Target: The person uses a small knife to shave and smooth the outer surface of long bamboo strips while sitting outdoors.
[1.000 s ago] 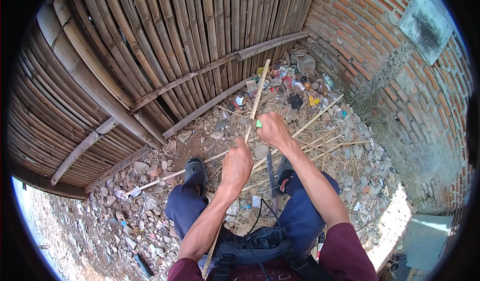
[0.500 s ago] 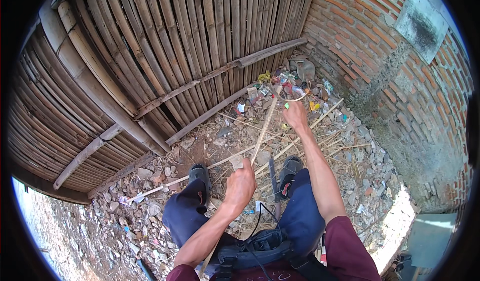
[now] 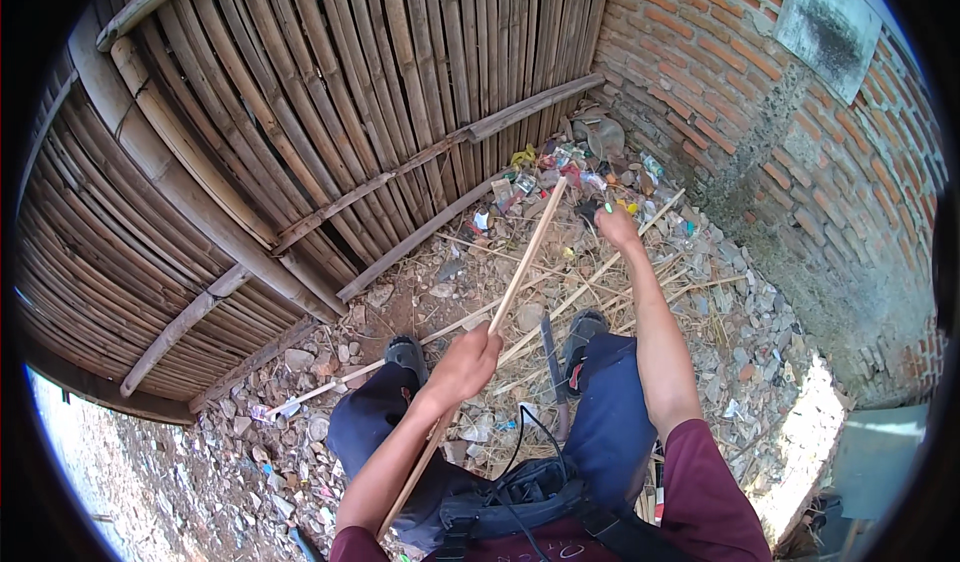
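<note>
"Close to the body, what was noted?"

"Black waist bag (image 3: 480,507) at the lap. Just beyond it, left hand (image 3: 468,365), fingers wrapped round a pale wooden strip (image 3: 527,262)."

"Long axis?"

"Slanted. Ran from the inner side of the left forearm, through the left fist, then outward and somewhat right. Far end was in neither hand."

"Next out?"

"Left shoe (image 3: 406,358) and right shoe (image 3: 583,334), with a dark bar (image 3: 552,377) between them, close by the right one. Could not tell whether the bar lay flat or leaned. Right of the held strip, a loose strip (image 3: 650,224) slanted across the stony ground, thinner pieces crossing near it; these looked well below the hands."

"Where was the right hand (image 3: 617,226)?"

"Out near the strip's far end, closer to it than the left hand was. Strip lay to its left, not touching. Fingers curled in on a green-ended tool (image 3: 608,208); blade, if any, not made out."

"In the gap?"

"Dark scrap (image 3: 587,212) showed behind it, seemingly on the ground."

"Farthest?"

"Rubbish heap (image 3: 575,167) past the strip's tip, then bamboo wall (image 3: 400,72) on the left, brick wall (image 3: 690,72) on the right, meeting in a corner."
</note>
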Tool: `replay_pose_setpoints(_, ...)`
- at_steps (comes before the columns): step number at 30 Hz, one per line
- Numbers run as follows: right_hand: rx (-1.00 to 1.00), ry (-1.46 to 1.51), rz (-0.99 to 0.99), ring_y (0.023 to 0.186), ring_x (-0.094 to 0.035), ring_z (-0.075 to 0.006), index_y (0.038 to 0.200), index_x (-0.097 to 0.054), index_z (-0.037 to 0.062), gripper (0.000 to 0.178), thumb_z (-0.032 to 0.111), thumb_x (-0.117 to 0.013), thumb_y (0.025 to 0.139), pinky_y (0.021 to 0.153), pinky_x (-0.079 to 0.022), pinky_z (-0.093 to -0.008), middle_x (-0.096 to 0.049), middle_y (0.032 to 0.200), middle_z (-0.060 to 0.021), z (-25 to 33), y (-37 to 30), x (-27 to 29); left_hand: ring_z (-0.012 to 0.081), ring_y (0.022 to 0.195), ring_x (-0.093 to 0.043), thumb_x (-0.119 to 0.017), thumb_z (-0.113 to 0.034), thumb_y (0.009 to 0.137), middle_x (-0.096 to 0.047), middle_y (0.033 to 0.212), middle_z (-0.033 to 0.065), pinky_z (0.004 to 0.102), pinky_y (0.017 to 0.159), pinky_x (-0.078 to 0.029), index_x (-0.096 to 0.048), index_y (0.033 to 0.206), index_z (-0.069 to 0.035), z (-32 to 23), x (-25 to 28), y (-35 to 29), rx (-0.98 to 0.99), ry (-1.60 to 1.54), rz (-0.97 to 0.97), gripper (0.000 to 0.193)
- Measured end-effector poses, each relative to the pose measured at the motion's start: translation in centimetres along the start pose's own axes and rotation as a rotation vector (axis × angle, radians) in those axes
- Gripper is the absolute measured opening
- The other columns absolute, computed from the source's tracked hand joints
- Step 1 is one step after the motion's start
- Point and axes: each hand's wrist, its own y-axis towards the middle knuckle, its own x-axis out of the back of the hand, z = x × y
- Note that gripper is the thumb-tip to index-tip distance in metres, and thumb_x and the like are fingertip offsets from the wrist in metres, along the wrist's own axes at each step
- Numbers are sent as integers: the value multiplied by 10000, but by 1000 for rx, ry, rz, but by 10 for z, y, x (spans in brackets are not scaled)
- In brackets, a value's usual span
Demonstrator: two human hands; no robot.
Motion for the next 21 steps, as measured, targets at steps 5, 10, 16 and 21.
replay_pose_setpoints(5, 365, 216, 47, 841, -748, -445, 854, -769, -20, 291, 207, -603, 927, 787, -550, -520, -723, 785, -281, 85, -61, 13, 104, 535, -445, -497, -314, 1107, -471, 693, -34, 335, 478, -364, -579, 971, -34, -14, 30, 30, 315, -361, 140, 322)
replay_pose_setpoints(10, 592, 63, -27, 702, -732, -421, 935, -821, 19, 220, 83, -629, 850, 688, -554, -510, -704, 723, -268, 125, -134, 12, 92, 517, -435, -465, -336, 1112, -492, 704, -27, 304, 457, -346, -593, 1117, -54, -42, 37, 55, 277, -420, 135, 310)
replay_pose_setpoints(16, 806, -56, -42, 673, -705, -466, 925, -811, 25, 240, 52, -640, 760, 676, -574, -542, -689, 721, -286, 141, -180, -2, 210, 628, -594, -466, -351, 1144, -614, 719, 91, 410, 629, -486, -632, 1089, 8, -15, 16, 64, 122, -330, -38, 399)
replay_pose_setpoints(21, 786, -176, -33, 692, -705, -487, 841, -781, -3, 178, 44, -640, 743, 690, -580, -547, -665, 693, -302, 136, -178, -4, 361, 738, -660, -467, -285, 1156, -632, 754, 207, 502, 711, -488, -632, 1072, 40, -18, 3, 60, 40, -222, -74, 374)
